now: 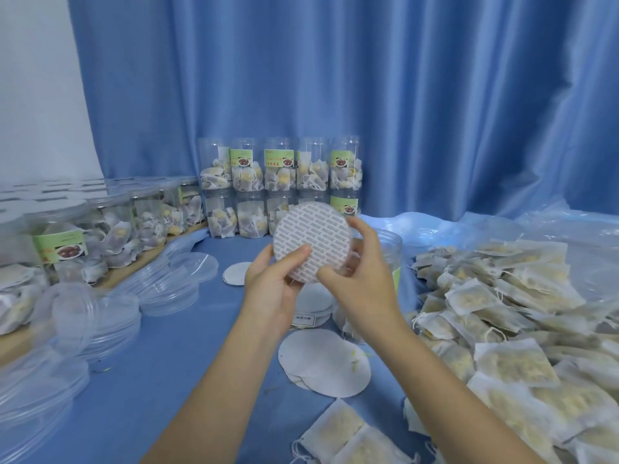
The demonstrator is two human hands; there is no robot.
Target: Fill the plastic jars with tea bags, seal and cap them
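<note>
Both hands up mid-frame, together on one round white seal liner printed with grey text rows (311, 241). Left hand (273, 289) grips its lower-left edge, thumb pressed on the printed face. Right hand (360, 277) pinches the right edge, fingers curled round the rim.

Liner is tilted toward the camera, held above the blue-covered worktop (187, 346). Just behind the right hand: an open clear plastic jar (390, 252), partly hidden.

Loose plain white round liners (325, 363) lie on the worktop under the forearms. Heap of white mesh tea bags (495, 323) to the right. Clear plastic lids (174, 283) scattered left. Filled labelled clear jars stacked two high (281, 185) at the back against the blue curtain (335, 78).
</note>
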